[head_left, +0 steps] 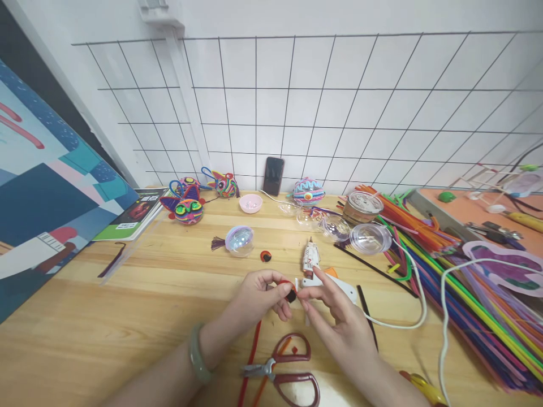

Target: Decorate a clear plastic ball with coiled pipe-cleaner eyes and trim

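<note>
While held above the table (pixel 127 294), the red-and-black coil (pixel 291 293) sits between both hands.
The left hand (pixel 258 297) pinches it, likely for steadiness; the right hand (pixel 339 322) touches its edge by thumb, fingers loosely spread.

Left hand (pixel 258 297): pinches a small red-and-black coiled piece (pixel 291 294), just beyond the dark-red-handled metal scissors (pixel 292 370).
Right hand (pixel 337 316): fingers spread, thumb tip touching that piece.
</note>
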`<state>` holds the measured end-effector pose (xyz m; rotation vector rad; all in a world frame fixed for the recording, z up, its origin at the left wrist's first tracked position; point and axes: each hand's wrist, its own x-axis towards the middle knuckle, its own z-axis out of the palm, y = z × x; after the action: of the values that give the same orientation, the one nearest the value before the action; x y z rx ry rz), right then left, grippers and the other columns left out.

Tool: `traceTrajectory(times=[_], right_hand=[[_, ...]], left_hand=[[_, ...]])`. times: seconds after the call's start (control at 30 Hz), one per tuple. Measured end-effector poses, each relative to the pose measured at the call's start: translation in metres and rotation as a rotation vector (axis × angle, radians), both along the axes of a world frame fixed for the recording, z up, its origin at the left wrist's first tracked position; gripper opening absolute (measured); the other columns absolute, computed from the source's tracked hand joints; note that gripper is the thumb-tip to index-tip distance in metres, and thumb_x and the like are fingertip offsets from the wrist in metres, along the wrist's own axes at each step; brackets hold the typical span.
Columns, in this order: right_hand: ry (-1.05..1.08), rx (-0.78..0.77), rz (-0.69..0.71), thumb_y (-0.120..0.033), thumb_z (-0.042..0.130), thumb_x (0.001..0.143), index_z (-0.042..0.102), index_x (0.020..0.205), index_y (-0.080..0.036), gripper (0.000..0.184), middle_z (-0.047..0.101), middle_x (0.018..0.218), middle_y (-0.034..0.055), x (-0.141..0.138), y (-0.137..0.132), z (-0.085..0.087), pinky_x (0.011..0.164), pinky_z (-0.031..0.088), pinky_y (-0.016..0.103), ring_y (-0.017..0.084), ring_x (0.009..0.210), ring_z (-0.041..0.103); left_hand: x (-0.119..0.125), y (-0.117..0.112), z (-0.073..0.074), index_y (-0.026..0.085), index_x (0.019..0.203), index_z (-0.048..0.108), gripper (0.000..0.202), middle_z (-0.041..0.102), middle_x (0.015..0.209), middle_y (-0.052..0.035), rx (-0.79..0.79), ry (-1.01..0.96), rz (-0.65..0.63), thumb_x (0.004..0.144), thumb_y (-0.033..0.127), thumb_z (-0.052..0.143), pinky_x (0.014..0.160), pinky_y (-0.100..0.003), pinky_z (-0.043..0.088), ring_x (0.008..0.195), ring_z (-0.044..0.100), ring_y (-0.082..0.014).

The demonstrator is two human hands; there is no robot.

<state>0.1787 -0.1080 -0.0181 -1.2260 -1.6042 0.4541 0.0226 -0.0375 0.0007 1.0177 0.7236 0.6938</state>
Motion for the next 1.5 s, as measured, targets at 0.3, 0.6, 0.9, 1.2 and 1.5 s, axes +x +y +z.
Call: traceTrajectory(times=[0.3, 0.6, 0.9, 1.2, 1.5], right_hand=[[0.087, -0.088, -0.039, -0.023, 0.055, 0.085, 0.051, 0.102, -0.022, 0.017, 0.070, 0.089, 0.0053, 0.001, -0.001, -0.001, 0.079, 0.054, 0.029, 0.017, 0.087, 0.068], [0.096, -0.169, 0.009, -0.029, 0.049, 0.090, 0.058, 0.087, -0.022, 0.012, 0.069, 0.089, 0.0042, 0.002, -0.003, 0.011, 0.074, 0.052, 0.024, 0.016, 0.085, 0.066], [0.082, -0.156, 0.047, -0.027, 0.047, 0.091, 0.062, 0.089, -0.023, 0.015, 0.068, 0.085, 0.0021, 0.003, -0.005, 0.016, 0.074, 0.050, 0.022, 0.016, 0.086, 0.065], [0.071, -0.148, 0.030, -0.029, 0.052, 0.088, 0.059, 0.080, -0.022, 0.012, 0.070, 0.089, 0.0040, 0.004, -0.001, 0.011, 0.075, 0.051, 0.025, 0.016, 0.084, 0.066], [0.071, -0.168, 0.030, -0.029, 0.054, 0.087, 0.057, 0.078, -0.022, 0.012, 0.069, 0.091, 0.0059, 0.004, -0.003, 0.006, 0.077, 0.051, 0.028, 0.018, 0.088, 0.066]], left_hand=[[0.000, 0.001, -0.003, 0.013, 0.072, 0.055, 0.039, 0.060, 0.049, 0.0024, 0.010, -0.001, -0.003, 0.061, 0.044, 0.075, 0.041, -0.020, 0.047, 0.040, 0.058, -0.0103], [0.000, 0.001, -0.003, 0.013, 0.072, 0.054, 0.040, 0.060, 0.048, 0.0025, 0.021, 0.004, -0.016, 0.061, 0.045, 0.074, 0.041, -0.020, 0.047, 0.040, 0.058, -0.0103], [-0.001, 0.001, -0.004, 0.013, 0.072, 0.054, 0.038, 0.061, 0.050, 0.0020, 0.029, 0.008, -0.003, 0.062, 0.045, 0.074, 0.041, -0.021, 0.046, 0.040, 0.057, -0.0104], [0.000, 0.002, -0.004, 0.013, 0.072, 0.055, 0.038, 0.060, 0.048, 0.0021, 0.020, 0.016, 0.006, 0.061, 0.044, 0.074, 0.042, -0.021, 0.047, 0.040, 0.058, -0.0113], [-0.002, 0.003, -0.005, 0.013, 0.073, 0.055, 0.037, 0.061, 0.049, 0.0013, 0.034, 0.008, -0.007, 0.063, 0.043, 0.073, 0.042, -0.021, 0.047, 0.041, 0.058, -0.0109]])
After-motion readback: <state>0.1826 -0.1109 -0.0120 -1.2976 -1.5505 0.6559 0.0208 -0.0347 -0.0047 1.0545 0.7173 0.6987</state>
